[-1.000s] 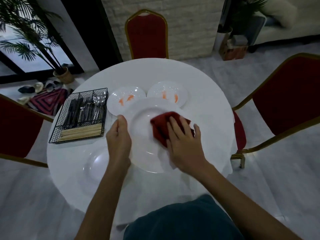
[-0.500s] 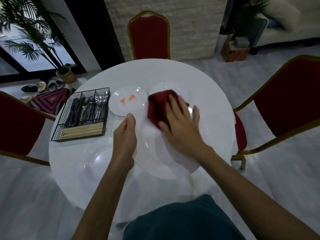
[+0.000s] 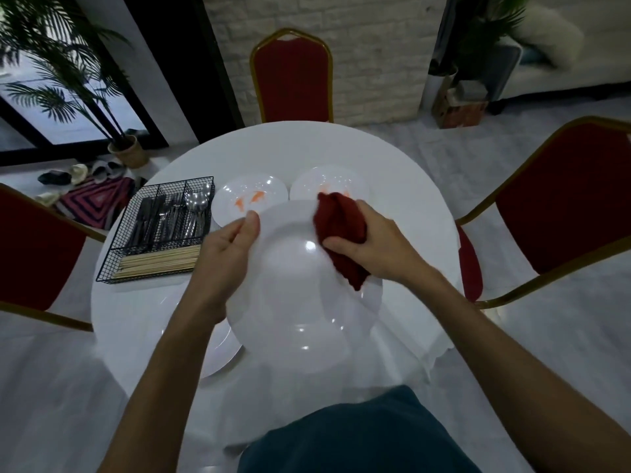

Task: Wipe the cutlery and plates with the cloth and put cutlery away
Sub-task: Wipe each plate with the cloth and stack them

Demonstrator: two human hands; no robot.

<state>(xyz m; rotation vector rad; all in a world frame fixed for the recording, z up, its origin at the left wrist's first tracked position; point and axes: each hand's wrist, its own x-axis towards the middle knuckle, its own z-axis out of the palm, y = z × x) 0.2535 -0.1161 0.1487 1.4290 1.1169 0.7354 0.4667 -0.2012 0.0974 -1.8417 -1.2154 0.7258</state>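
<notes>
A large white plate (image 3: 300, 302) is lifted and tilted toward me above the round white table (image 3: 307, 148). My left hand (image 3: 232, 257) grips its left rim, thumb on top. My right hand (image 3: 372, 244) holds a bunched dark red cloth (image 3: 338, 227) against the plate's upper right rim. Behind it lie two small white plates with orange marks, one on the left (image 3: 249, 199) and one on the right (image 3: 327, 182), the latter partly hidden by the cloth. A black wire caddy (image 3: 160, 227) at the table's left holds knives, forks, spoons and chopsticks.
Another white plate (image 3: 222, 353) lies on the table under my left forearm. Red chairs with gold frames stand at the far side (image 3: 290, 76), at the left (image 3: 34, 261) and at the right (image 3: 560, 199). A potted palm (image 3: 126, 151) stands on the floor far left.
The big plate has come up off the table and tilted toward me. My right hand went from pressing the cloth flat to gripping it bunched at the upper right rim.
</notes>
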